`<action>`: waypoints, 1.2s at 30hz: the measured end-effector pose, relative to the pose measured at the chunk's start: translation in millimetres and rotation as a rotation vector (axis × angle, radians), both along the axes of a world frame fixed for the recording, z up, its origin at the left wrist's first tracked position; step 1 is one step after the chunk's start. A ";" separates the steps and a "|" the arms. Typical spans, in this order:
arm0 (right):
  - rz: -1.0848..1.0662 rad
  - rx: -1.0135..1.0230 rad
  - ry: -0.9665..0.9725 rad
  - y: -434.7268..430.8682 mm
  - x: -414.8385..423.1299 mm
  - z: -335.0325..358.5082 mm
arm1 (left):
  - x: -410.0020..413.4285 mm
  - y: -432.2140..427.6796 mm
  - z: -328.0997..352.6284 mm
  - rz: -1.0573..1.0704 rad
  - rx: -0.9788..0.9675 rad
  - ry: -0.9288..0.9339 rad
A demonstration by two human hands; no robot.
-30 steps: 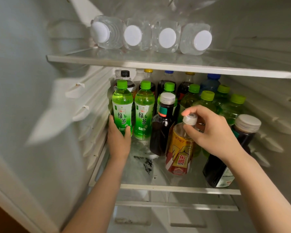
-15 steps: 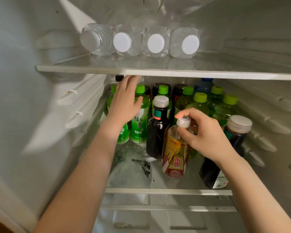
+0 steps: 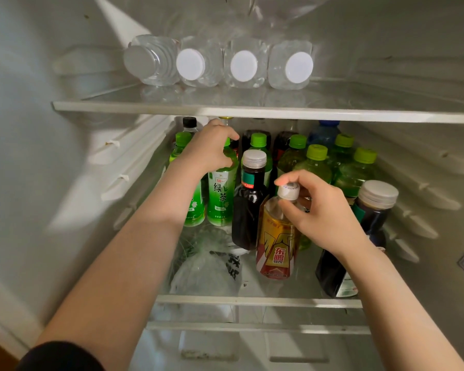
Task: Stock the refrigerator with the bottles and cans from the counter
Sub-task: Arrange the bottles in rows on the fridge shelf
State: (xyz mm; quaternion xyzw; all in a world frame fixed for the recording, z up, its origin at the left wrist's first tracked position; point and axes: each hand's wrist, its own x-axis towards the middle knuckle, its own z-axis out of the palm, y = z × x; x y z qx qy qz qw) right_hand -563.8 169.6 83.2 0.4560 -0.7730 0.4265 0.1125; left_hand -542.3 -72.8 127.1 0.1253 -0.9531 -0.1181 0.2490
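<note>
Lower centre, at the front of the glass shelf (image 3: 252, 301): gold-and-red bottle (image 3: 275, 247), white cap, clear neck, red label w/ Chinese characters. Right hand (image 3: 324, 210) pinches its cap btwn thumb & fingertips. Just left, a dark bottle (image 3: 248, 210). Further back, left hand (image 3: 212, 148) curls round the top of a green tea bottle (image 3: 221, 195). Top of frame: four water bottles (image 3: 217, 65) on their sides.

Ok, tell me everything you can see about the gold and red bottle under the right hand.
The gold and red bottle is small, clear plastic, with a wrap label bearing Chinese characters and a white cap. It leans slightly, base on the glass shelf near the front, close beside a dark bottle. The right hand pinches its cap and neck.
</note>
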 end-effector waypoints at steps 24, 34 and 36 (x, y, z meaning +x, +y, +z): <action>0.050 0.045 0.026 2.9 -5.4 0.2 | 25.4 36.5 -21.8 -0.081 0.188 0.488; 0.063 0.020 0.040 5.5 -5.7 -2.4 | 29.1 59.0 -44.7 -0.132 0.361 0.317; 0.060 0.016 0.039 6.6 -5.1 -2.4 | 35.8 59.0 -46.4 -0.106 0.344 0.348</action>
